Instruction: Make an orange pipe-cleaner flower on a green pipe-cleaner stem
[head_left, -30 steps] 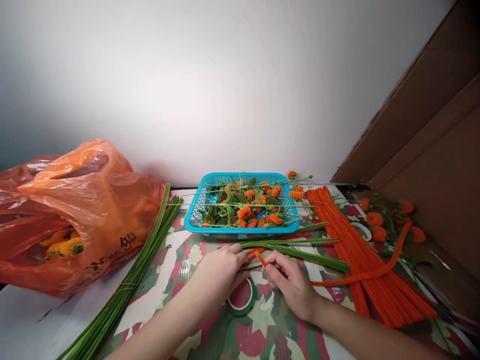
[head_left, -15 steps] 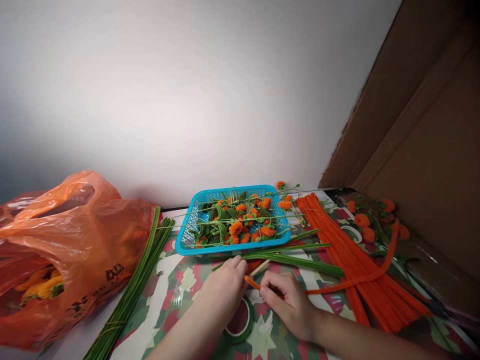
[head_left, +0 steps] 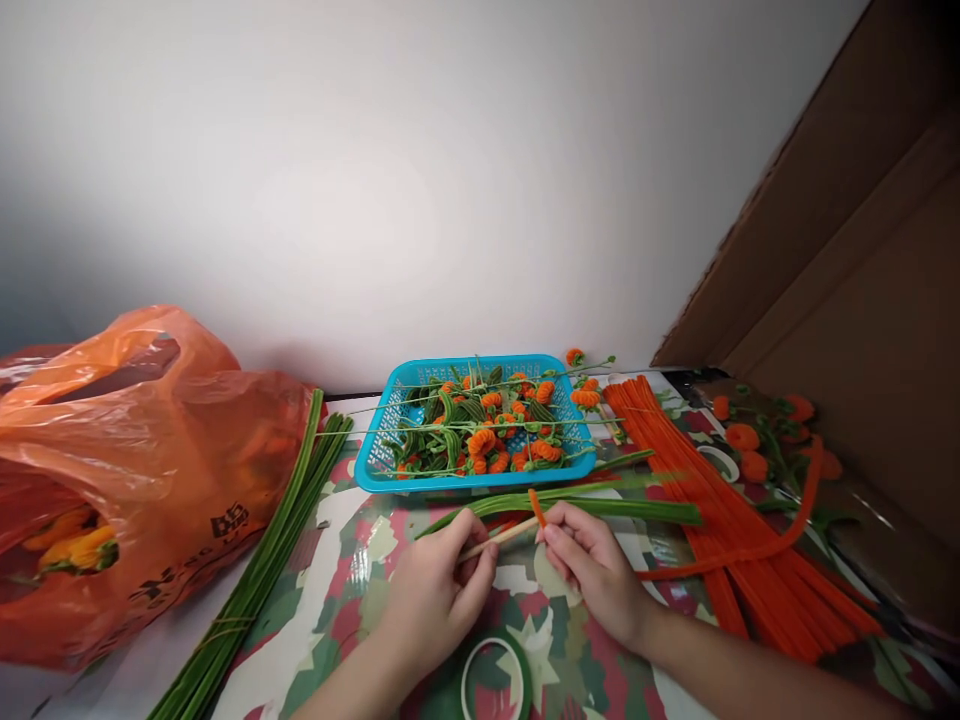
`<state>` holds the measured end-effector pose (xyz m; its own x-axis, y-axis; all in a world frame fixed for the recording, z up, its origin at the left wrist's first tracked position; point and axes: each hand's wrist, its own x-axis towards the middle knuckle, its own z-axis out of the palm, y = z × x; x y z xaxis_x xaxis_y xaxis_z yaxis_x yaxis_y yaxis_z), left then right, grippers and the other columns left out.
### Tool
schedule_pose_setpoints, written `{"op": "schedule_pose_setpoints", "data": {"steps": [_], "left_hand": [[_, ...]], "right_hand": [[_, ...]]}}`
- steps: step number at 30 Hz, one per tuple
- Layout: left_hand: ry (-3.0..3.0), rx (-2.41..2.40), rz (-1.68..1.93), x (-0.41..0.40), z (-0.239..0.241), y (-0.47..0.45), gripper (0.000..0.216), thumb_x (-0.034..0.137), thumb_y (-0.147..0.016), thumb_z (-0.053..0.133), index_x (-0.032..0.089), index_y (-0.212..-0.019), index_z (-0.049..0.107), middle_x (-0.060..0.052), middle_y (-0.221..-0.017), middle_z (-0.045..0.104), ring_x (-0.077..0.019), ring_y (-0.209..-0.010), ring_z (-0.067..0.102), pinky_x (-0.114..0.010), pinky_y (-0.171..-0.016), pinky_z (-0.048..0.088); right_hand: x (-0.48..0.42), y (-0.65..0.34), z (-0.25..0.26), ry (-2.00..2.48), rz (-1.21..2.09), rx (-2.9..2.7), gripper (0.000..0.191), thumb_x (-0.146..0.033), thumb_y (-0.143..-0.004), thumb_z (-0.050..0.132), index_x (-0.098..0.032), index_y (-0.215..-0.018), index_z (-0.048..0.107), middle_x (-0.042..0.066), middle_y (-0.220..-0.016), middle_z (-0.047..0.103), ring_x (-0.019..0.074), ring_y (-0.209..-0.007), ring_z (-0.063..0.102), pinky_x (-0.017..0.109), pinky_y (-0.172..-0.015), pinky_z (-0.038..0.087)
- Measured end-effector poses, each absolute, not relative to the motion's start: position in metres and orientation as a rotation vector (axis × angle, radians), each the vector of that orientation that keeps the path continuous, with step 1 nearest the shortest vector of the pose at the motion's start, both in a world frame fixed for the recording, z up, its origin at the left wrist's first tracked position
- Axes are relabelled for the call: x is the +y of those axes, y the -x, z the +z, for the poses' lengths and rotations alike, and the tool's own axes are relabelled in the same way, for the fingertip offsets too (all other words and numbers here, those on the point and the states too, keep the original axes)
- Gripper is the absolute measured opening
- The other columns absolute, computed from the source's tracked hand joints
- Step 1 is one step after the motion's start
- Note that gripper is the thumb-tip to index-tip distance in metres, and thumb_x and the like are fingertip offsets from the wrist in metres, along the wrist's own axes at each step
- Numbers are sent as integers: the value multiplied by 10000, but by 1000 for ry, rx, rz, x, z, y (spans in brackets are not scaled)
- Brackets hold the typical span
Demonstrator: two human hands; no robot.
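Note:
My left hand [head_left: 442, 575] is closed on a thin wooden stick [head_left: 504, 537], which points up and right toward my other hand. My right hand [head_left: 589, 560] pinches an orange pipe cleaner [head_left: 536, 508]; its short end stands up against the tip of the stick. The rest of that pipe cleaner trails out right behind the hand and curls upward over the orange bundle. Below my hands lies a roll of green tape [head_left: 525, 665]. Just beyond them, several green pipe cleaners [head_left: 630, 508] lie in front of the blue basket [head_left: 480, 483].
Orange and green pipe-cleaner pieces [head_left: 480, 440] fill the basket. A bundle of orange pipe cleaners [head_left: 720, 520] lies right, a green bundle [head_left: 255, 580] left. An orange plastic bag [head_left: 187, 470] stands far left. Beside the cardboard [head_left: 847, 220] are orange flowers [head_left: 742, 437] and a white-rimmed roll [head_left: 718, 462].
My left hand has turned and now shows the stick in its fingers. The pipe cleaner's short end has swung upright against the stick. The view has shifted slightly.

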<state>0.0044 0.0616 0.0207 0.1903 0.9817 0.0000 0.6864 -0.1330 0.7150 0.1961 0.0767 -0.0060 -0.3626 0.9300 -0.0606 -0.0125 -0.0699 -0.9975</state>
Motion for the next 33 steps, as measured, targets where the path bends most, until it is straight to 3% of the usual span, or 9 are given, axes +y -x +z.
{"op": "schedule_pose_setpoints", "data": {"steps": [4,8,11,16,23,29,33], "left_hand": [[-1639,1550,735,63,33,0,271,406,-869,438,205,-689,414,60,-499,357,-108,-468,325,-215,-469,221],[-1318,1329,830,60,37,-9,260,443,-874,426,196,-797,455,54,-591,367,-102,-526,333,-192,-480,258],[-1293,1170,769,58,32,-15,193,377,-879,433,191,-857,479,51,-616,387,-100,-550,344,-189,-497,281],[-1460,1187,677,61,37,-4,93,245,-837,467,182,-774,495,48,-602,404,-97,-542,340,-197,-492,251],[-1581,1288,846,65,52,3,257,376,-886,440,182,-728,501,44,-592,397,-100,-537,340,-206,-489,251],[-1371,1168,850,55,34,-15,233,404,-915,412,195,-972,497,42,-640,414,-104,-564,371,-204,-523,314],[-1223,1113,915,49,15,-20,239,428,-901,449,195,-946,481,42,-664,406,-87,-560,345,-187,-511,296]], "right_hand": [[75,-198,-5,1027,1554,-1429,310,-448,-883,460,-177,-733,470,-68,-510,357,76,-450,298,199,-433,242],[71,-197,-1,989,1424,-1630,305,-409,-882,456,-175,-688,483,-46,-536,397,84,-476,345,210,-457,273],[69,-195,-1,988,1347,-1767,273,-352,-880,459,-175,-678,508,-43,-527,416,85,-472,353,212,-459,275],[67,-194,-2,1007,1258,-1908,227,-276,-855,477,-176,-667,557,-42,-500,430,84,-439,343,216,-438,263],[64,-195,1,855,1103,-2133,156,-245,-826,496,-193,-704,577,-42,-512,423,104,-475,403,230,-504,312],[66,-196,0,967,1162,-1904,200,-269,-873,440,-186,-707,513,-37,-545,436,98,-487,393,216,-489,297],[69,-194,-3,1061,1220,-1793,230,-275,-877,451,-184,-666,470,-50,-510,402,87,-457,357,207,-451,257]]}}
